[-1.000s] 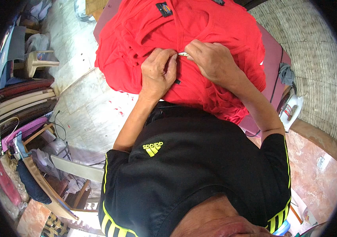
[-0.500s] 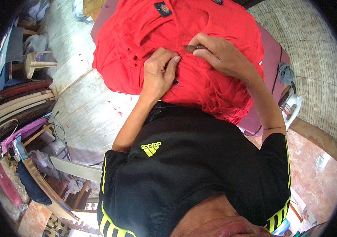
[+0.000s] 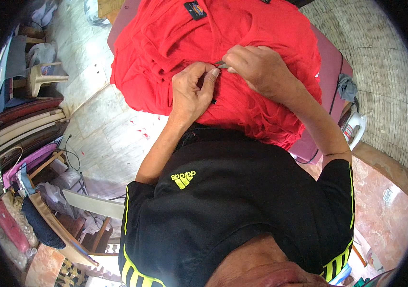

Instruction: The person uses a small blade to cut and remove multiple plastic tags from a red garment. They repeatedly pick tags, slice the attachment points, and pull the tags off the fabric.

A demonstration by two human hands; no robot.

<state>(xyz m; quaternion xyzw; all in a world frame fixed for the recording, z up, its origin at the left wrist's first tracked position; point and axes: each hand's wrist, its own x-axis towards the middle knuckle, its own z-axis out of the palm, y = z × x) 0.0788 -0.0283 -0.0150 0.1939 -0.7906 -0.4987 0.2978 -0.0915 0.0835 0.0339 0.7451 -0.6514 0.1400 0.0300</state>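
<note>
Red garment [image 3: 261,100] lies bunched on a maroon worktop [image 3: 330,71], under both hands.
What the right hand [image 3: 256,67] pinches is a small dark thing, too small to identify; its fingers are closed around it. The left hand [image 3: 192,91] is curled, fingertips pressing a fold of the red cloth just beside the right hand. Both forearms reach forward from the black shirt [image 3: 232,201].
</note>
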